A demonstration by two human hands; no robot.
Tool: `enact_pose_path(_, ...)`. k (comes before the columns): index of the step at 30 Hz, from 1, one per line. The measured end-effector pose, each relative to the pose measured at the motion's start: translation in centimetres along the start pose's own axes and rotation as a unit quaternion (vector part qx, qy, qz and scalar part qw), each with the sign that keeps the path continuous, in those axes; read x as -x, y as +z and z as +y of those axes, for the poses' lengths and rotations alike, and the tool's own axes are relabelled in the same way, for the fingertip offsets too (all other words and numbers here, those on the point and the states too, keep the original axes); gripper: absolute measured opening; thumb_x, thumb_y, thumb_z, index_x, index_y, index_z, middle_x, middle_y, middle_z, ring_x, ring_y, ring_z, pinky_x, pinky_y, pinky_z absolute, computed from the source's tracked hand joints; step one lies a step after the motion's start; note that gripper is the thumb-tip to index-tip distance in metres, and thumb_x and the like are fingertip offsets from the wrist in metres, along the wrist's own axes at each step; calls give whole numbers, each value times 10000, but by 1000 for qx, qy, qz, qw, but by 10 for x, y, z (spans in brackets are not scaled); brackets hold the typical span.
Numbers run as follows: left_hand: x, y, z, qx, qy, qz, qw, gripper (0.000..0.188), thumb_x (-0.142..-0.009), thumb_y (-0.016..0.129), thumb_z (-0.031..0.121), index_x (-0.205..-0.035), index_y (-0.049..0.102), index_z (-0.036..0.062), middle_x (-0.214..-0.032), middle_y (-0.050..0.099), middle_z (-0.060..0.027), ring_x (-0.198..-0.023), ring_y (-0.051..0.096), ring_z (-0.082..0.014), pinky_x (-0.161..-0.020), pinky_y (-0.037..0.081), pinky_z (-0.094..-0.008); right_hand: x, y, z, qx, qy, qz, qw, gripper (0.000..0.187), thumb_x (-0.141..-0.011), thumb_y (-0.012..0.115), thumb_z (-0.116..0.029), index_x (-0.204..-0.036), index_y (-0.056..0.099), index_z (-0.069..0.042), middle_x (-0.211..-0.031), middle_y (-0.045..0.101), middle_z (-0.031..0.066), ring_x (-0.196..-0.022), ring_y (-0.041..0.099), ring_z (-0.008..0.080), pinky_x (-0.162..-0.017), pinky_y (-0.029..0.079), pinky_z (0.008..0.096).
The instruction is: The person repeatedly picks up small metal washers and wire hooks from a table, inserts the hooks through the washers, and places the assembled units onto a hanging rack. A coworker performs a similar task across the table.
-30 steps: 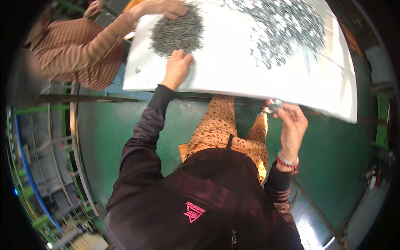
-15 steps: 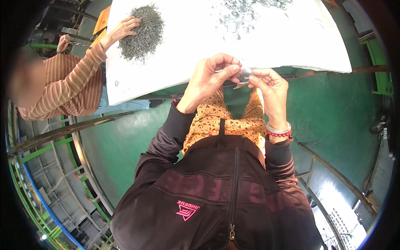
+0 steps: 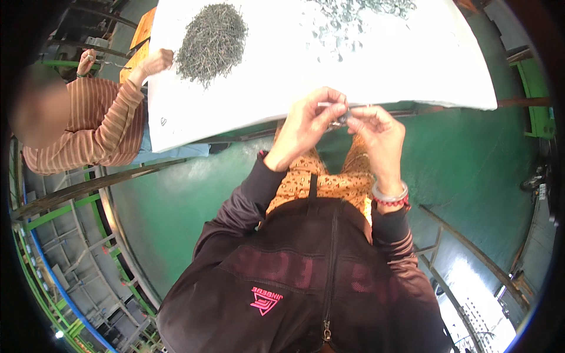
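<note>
Over the near edge of the white-topped table (image 3: 265, 109), my two hands meet in front of my lap. A small, grey, roundish metal disc (image 3: 343, 119) is pinched between them, largely covered by fingertips. My left hand (image 3: 306, 125) has its thumb and forefinger closed at the disc's left side; whether a second thin piece is in that pinch is too small to tell. From the right, my right hand (image 3: 381, 136) grips the disc with thumb and fingers.
A heap of thin, dark, nail-like metal pieces (image 3: 213, 44) lies at the table's far left. Many shiny round metal pieces (image 3: 338, 32) are spread at the far middle. At the left sits another person (image 3: 97, 115), with a hand (image 3: 158, 62) beside the heap.
My hands have come slightly lower and nearer together, and the disc is turned so less of its face shows. The other person's hand has moved off the heap to the left.
</note>
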State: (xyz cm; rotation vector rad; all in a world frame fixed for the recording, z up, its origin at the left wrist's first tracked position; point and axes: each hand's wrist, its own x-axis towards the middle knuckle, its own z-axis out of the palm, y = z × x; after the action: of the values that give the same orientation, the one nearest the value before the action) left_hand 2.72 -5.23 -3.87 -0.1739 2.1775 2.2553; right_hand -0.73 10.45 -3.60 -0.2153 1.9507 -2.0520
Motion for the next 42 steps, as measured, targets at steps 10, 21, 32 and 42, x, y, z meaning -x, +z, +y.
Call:
enact_pose_path(10,18,7,-5,-73,103,37,991,90,-868,591,76,-941,596,23,-849,632,-57,-710,589,-128,-641,473,-253,-116,-16,18,169,45,-36,984,231,-808,677,-184,-950,675,-3,-732,648,80,-610,583,121,-545,460,252)
enact_pose_path(21,26,12,-4,-46,91,42,994,87,-900,548,43,-975,567,4,-882,622,-53,-641,548,-77,-562,461,-224,-153,10,51,353,-39,-37,934,267,-678,740,-96,-876,600,14,-719,632,126,-660,631,241,-635,498,321)
enact_pose_path(32,11,7,-25,-38,48,89,994,157,-889,582,86,-1018,526,16,-866,644,-66,-737,613,-110,-638,498,-237,-41,-2,-22,17,28,-58,998,253,-800,641,15,-1046,601,57,-851,673,112,-687,617,115,-658,484,219)
enact_pose_path(42,17,-5,-26,-172,147,142,964,269,-805,669,179,-1017,538,77,-885,634,-95,-853,620,-257,-719,478,-339,-19,11,-25,-16,4,-14,1000,210,-793,627,69,-1002,606,82,-837,646,121,-698,634,170,-677,520,260)
